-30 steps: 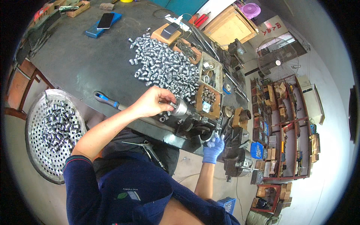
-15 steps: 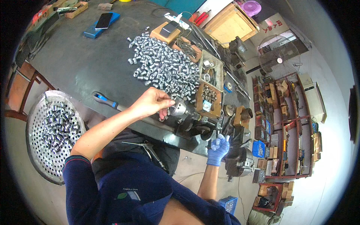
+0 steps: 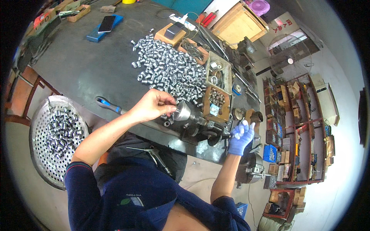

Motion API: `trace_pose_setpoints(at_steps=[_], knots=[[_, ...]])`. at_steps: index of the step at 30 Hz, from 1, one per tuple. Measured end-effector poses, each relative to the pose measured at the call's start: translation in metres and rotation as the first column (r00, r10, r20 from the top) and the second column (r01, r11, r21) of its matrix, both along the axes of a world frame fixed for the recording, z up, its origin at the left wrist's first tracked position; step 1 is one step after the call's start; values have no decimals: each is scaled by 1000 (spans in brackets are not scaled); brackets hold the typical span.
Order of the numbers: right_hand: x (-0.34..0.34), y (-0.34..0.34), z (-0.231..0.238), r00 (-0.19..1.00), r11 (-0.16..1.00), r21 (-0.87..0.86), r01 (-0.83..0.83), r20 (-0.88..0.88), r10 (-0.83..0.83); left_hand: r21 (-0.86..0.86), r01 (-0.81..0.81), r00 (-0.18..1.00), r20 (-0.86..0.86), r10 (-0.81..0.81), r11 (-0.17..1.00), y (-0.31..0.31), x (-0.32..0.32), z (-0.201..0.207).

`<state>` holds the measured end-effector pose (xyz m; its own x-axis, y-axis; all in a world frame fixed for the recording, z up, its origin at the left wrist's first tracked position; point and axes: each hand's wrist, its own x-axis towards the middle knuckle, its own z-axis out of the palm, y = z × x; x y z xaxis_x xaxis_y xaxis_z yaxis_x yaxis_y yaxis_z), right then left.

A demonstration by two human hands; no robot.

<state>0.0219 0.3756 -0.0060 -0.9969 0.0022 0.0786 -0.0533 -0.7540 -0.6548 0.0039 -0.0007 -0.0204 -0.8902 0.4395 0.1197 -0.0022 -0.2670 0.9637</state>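
My bare left hand [image 3: 157,104] pinches at the mouth of a silver chuck [image 3: 182,112] on a small bench-mounted spindle. What lies between its thumb and fingers is too small to name. Just below that hand shows a small metal sleeve [image 3: 167,123]; whether fingers touch it I cannot tell. My right hand [image 3: 241,138], in a blue glove, is closed round the handle at the dark wheel end [image 3: 214,137] of the spindle. Beyond the chuck spreads a big pile of short shiny metal sleeves [image 3: 169,69].
A perforated metal pan [image 3: 38,154] with more sleeves stands at the left. On the bench lie a blue-black handled tool [image 3: 108,104], a phone [image 3: 106,24] and a wooden box of small parts [image 3: 210,111]. An air gun [image 3: 156,156] rests on dark cloth near my body.
My right hand has moved up and away from me, to the wheel end of the spindle. My left hand has shifted slightly at the chuck mouth, its fingers drawn up.
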Motion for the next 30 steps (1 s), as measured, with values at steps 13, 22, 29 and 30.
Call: trace_pose_setpoints(at_steps=[13, 22, 29, 30], knots=[[15, 5, -121, 850, 913, 184, 364, 335, -406, -90, -64, 986, -158, 50, 994, 5, 2, 1], [78, -10, -51, 971, 970, 147, 194, 115, -211, -34, -41, 996, -78, 38, 999, 9, 1, -1], [69, -5, -72, 972, 991, 45, 129, 189, -136, -38, -103, 995, 2, 103, 994, 16, 9, -4], [64, -4, -78, 960, 990, 31, 139, 239, -143, -63, -108, 994, 17, 109, 992, 16, 10, -4]])
